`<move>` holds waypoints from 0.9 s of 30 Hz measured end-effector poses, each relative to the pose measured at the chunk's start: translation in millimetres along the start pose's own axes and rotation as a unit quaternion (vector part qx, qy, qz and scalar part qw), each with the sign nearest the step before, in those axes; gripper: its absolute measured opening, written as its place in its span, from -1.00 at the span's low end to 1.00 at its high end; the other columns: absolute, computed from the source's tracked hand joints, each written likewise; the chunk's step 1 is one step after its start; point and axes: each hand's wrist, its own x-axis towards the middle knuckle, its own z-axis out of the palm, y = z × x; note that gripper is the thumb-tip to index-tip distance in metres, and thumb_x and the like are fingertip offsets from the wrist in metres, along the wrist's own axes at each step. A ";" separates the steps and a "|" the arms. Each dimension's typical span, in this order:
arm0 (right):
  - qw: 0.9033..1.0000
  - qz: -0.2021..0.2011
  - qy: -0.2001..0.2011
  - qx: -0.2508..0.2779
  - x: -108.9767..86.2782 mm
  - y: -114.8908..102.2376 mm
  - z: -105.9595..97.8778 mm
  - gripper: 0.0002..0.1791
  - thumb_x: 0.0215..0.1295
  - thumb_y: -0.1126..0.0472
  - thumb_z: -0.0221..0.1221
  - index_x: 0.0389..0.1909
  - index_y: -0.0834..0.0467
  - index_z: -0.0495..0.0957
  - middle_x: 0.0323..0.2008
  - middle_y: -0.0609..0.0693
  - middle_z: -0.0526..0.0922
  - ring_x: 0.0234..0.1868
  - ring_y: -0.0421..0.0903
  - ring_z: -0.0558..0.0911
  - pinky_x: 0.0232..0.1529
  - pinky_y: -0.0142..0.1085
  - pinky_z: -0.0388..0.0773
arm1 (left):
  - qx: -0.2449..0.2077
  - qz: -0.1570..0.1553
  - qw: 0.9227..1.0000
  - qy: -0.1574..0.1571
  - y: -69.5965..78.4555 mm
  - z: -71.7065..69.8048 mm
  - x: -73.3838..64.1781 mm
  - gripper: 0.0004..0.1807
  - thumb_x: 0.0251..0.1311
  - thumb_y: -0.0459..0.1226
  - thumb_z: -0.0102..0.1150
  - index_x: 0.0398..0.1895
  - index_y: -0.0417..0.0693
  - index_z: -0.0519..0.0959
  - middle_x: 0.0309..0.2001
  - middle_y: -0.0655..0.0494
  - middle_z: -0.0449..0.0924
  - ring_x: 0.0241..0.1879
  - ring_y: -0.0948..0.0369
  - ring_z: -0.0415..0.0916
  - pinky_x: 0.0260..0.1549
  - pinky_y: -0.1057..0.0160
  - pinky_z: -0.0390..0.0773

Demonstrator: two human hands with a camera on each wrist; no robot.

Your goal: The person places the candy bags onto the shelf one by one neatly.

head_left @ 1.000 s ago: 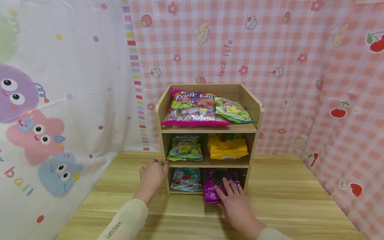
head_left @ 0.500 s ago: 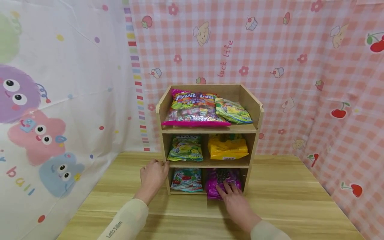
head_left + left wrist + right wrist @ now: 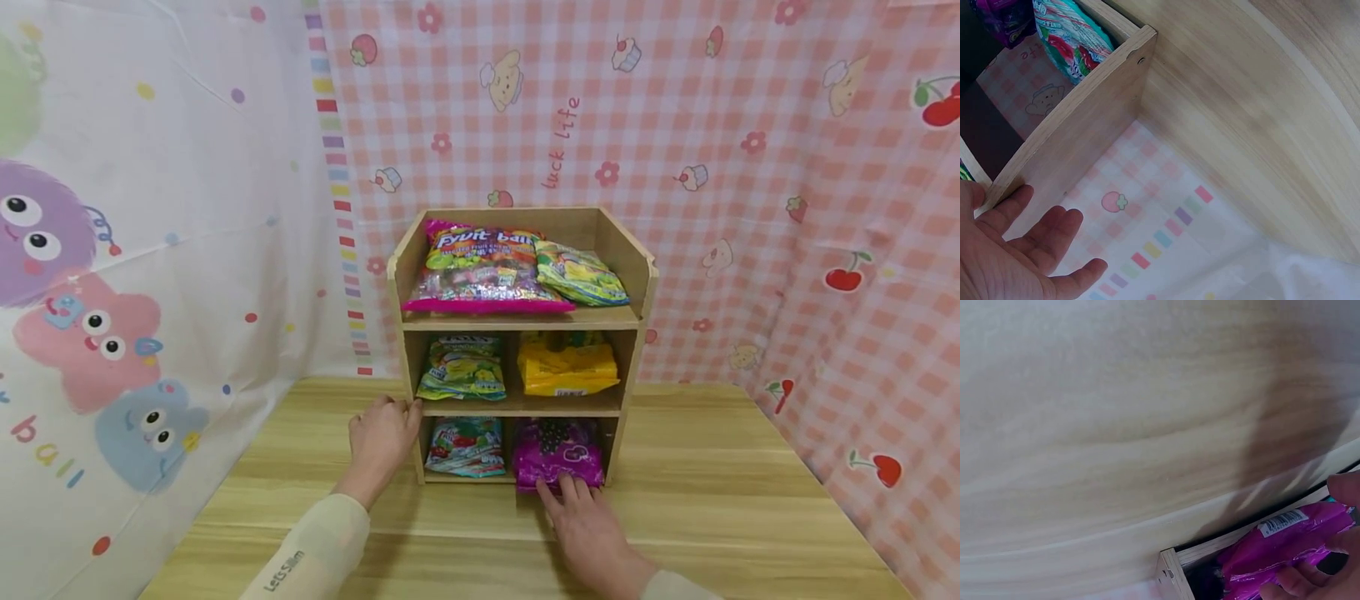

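A small three-tier wooden shelf (image 3: 517,405) stands on the table, its compartments holding candy bags. At its left side my left hand (image 3: 382,442) grips the edge of the side panel (image 3: 1079,125) between thumb and index finger, the other fingers spread loosely. In the bottom right compartment lies a purple candy bag (image 3: 555,450), its front end reaching slightly past the shelf's edge. Fingers of my right hand (image 3: 588,525) touch that front end with the fingers extended. The right wrist view shows the bag's barcode side (image 3: 1285,522), the hand partly cut off at the frame's edge.
A teal candy bag (image 3: 467,447) fills the bottom left compartment. On the middle tier sit a green bag (image 3: 465,369) and a yellow bag (image 3: 567,367). A large fruit candy bag (image 3: 483,271) and a smaller yellow-green bag (image 3: 581,273) lie on top. Patterned cloth (image 3: 465,108) hangs behind.
The purple bag has gone deeper into the bottom right compartment and straightened. My right hand has slid down from its top to its front end. My left hand stays on the shelf.
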 end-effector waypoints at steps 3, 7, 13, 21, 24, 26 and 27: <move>1.000 -0.011 -0.017 -0.012 -0.8 0.5 0.0 -0.40 0.25 0.19 0.21 0.34 0.17 0.44 0.05 0.32 0.49 0.00 0.18 0.55 -0.02 0.00 0.58 | -0.002 0.001 1.000 0.000 -0.3 0.3 0.1 -0.49 0.49 0.02 -0.13 -0.21 -0.12 0.74 -0.12 -0.14 0.65 -0.20 -0.15 0.63 -0.21 -0.25 0.47; 0.999 -0.021 -0.031 -0.026 0.0 3.5 -1.4 -0.27 0.11 0.24 0.22 0.39 0.20 0.37 0.13 0.35 0.45 0.05 0.20 0.53 0.02 0.02 0.58 | -0.003 0.000 1.000 -0.002 -0.2 0.4 0.2 -0.49 0.49 0.02 -0.14 -0.20 -0.11 0.74 -0.11 -0.15 0.65 -0.18 -0.15 0.62 -0.21 -0.26 0.47; 0.998 -0.004 -0.054 -0.017 2.7 5.4 -4.0 -0.21 0.09 0.13 0.31 0.40 0.19 0.34 0.16 0.36 0.42 0.08 0.24 0.51 0.01 0.04 0.57 | -0.007 -0.004 1.000 -0.010 0.5 -0.5 0.1 -0.50 0.49 0.01 -0.14 -0.18 -0.09 0.75 -0.09 -0.14 0.65 -0.15 -0.13 0.61 -0.19 -0.26 0.46; 0.998 0.008 -0.032 0.058 -0.9 -2.7 -3.5 -0.21 -0.15 0.21 0.36 0.26 0.19 0.48 -0.08 0.25 0.46 -0.08 0.18 0.52 -0.06 0.07 0.56 | -0.007 -0.007 1.000 -0.011 0.7 -1.4 0.1 -0.50 0.49 0.02 -0.14 -0.16 -0.10 0.74 -0.08 -0.14 0.65 -0.13 -0.12 0.61 -0.18 -0.25 0.45; 0.997 0.003 -0.043 0.060 -2.4 -5.1 -4.4 -0.19 -0.18 0.18 0.37 0.26 0.20 0.47 -0.09 0.24 0.45 -0.07 0.19 0.51 -0.01 0.12 0.53 | -0.007 -0.008 1.000 -0.011 0.9 -2.2 -0.1 -0.50 0.49 0.01 -0.13 -0.17 -0.11 0.74 -0.09 -0.14 0.65 -0.13 -0.12 0.61 -0.18 -0.25 0.45; 0.997 0.010 -0.053 0.054 -1.9 -4.4 -5.2 -0.20 -0.09 0.10 0.39 0.28 0.19 0.46 -0.07 0.26 0.44 -0.05 0.20 0.51 0.01 0.15 0.52 | -0.007 -0.007 1.000 -0.011 1.0 -2.3 -0.1 -0.50 0.49 0.01 -0.13 -0.17 -0.11 0.74 -0.09 -0.15 0.65 -0.14 -0.13 0.61 -0.18 -0.26 0.45; 0.997 0.014 -0.058 0.050 -1.2 -3.3 -5.3 -0.21 -0.03 0.07 0.39 0.30 0.18 0.45 -0.06 0.26 0.44 -0.04 0.20 0.51 0.01 0.15 0.52 | -0.007 -0.006 1.000 -0.010 1.0 -2.3 -0.1 -0.50 0.49 0.01 -0.12 -0.18 -0.11 0.74 -0.10 -0.15 0.65 -0.14 -0.13 0.61 -0.17 -0.26 0.45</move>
